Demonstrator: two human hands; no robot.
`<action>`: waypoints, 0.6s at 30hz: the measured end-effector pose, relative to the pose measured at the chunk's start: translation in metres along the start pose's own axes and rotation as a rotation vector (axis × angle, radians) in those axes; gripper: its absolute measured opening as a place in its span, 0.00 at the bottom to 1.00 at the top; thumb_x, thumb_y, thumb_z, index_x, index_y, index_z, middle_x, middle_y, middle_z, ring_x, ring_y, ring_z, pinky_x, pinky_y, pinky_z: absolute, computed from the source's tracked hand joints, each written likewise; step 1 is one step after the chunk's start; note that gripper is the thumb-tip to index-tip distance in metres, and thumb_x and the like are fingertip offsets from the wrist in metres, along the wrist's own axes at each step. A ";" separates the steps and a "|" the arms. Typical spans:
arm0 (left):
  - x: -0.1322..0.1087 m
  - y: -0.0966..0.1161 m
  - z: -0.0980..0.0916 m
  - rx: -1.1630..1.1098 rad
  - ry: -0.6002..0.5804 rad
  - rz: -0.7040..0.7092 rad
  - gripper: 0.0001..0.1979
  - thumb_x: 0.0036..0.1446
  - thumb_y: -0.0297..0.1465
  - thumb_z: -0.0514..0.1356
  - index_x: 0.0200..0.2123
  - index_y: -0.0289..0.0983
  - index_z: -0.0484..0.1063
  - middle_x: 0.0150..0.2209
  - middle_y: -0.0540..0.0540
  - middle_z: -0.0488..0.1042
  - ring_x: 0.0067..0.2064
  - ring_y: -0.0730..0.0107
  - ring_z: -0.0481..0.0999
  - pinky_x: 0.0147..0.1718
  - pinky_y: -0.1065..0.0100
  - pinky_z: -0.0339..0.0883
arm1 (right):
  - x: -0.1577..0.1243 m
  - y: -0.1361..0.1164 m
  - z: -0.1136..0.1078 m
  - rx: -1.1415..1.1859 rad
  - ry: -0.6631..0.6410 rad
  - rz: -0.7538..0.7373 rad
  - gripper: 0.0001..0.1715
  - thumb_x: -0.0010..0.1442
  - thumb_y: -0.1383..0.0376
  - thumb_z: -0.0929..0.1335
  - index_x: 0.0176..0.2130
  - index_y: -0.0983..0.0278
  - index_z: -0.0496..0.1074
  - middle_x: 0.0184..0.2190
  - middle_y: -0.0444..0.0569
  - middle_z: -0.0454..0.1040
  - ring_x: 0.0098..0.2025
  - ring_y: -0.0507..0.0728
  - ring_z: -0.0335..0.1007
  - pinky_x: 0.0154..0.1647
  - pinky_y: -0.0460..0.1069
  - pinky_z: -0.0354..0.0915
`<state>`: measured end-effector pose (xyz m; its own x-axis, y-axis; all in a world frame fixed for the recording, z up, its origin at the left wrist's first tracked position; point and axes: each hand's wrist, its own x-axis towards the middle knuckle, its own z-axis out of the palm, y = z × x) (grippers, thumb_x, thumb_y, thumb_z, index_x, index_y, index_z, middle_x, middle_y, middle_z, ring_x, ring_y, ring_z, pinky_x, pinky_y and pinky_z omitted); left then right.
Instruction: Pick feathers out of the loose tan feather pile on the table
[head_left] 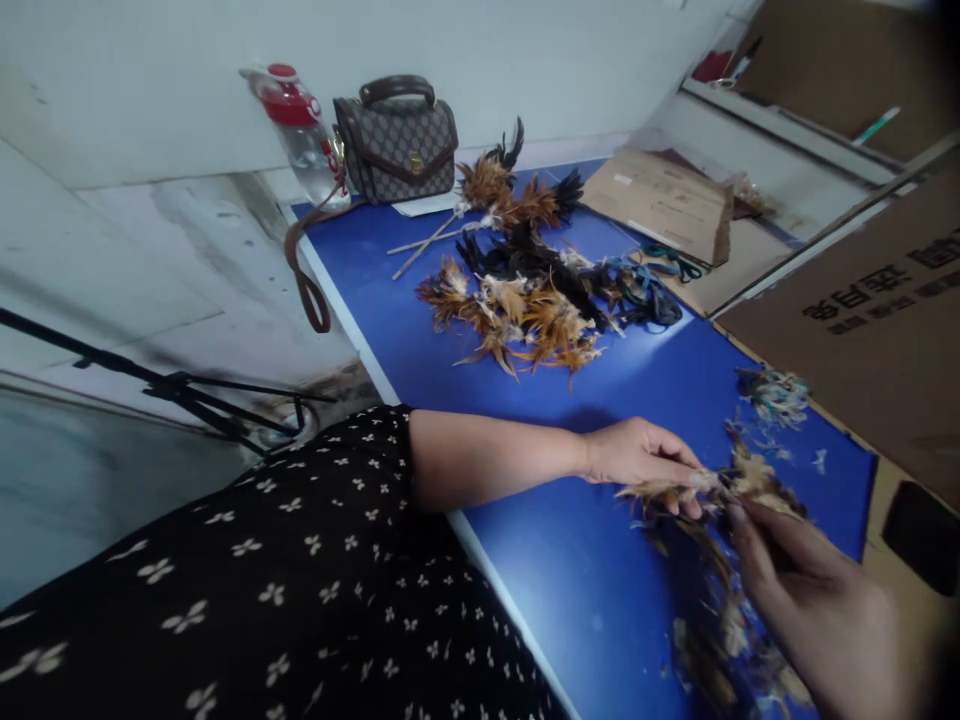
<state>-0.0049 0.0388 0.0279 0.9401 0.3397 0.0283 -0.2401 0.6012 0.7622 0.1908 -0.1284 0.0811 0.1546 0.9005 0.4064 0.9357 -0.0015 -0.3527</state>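
One head-worn camera looks forward and down along the blue table [570, 560], rolled so the table runs slantwise across the frame. It sits close over the table's near end, where the left hand [637, 455] and right hand [825, 610] pinch a feather bunch [720, 487]; the table's far end lies distant.

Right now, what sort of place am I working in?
Probably a small craft workshop for feather handwork. A blue table holds heaps of feathers, the left hand pinches a feather bunch, and cardboard boxes sit alongside.
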 end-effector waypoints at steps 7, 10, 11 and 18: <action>0.001 -0.007 -0.006 -0.053 -0.078 -0.146 0.21 0.48 0.39 0.84 0.37 0.32 0.82 0.32 0.43 0.85 0.32 0.67 0.85 0.36 0.64 0.80 | -0.023 -0.002 0.005 0.056 0.131 0.151 0.21 0.68 0.42 0.75 0.48 0.53 0.88 0.44 0.47 0.88 0.40 0.63 0.86 0.40 0.53 0.78; 0.000 -0.006 -0.006 -0.044 -0.071 -0.153 0.21 0.49 0.38 0.83 0.38 0.32 0.83 0.31 0.45 0.84 0.30 0.69 0.84 0.33 0.67 0.77 | -0.034 0.000 0.012 0.126 0.192 0.240 0.20 0.66 0.44 0.77 0.48 0.53 0.89 0.44 0.48 0.88 0.41 0.63 0.86 0.45 0.53 0.79; 0.000 -0.006 -0.006 -0.034 -0.057 -0.163 0.20 0.50 0.38 0.83 0.38 0.32 0.83 0.30 0.45 0.84 0.30 0.70 0.83 0.31 0.68 0.76 | -0.037 -0.001 0.014 0.153 0.206 0.269 0.20 0.66 0.44 0.78 0.48 0.52 0.89 0.44 0.48 0.88 0.41 0.63 0.86 0.47 0.53 0.79; 0.002 -0.014 -0.005 0.137 0.103 -0.265 0.24 0.47 0.43 0.84 0.35 0.33 0.81 0.27 0.47 0.81 0.28 0.73 0.80 0.31 0.68 0.75 | -0.047 -0.005 0.012 0.235 0.142 0.272 0.21 0.65 0.41 0.77 0.47 0.50 0.87 0.44 0.48 0.86 0.42 0.66 0.83 0.48 0.61 0.76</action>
<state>-0.0009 0.0346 0.0144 0.9344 0.2596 -0.2438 0.0517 0.5784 0.8141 0.1755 -0.1652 0.0535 0.4453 0.8115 0.3783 0.7585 -0.1174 -0.6410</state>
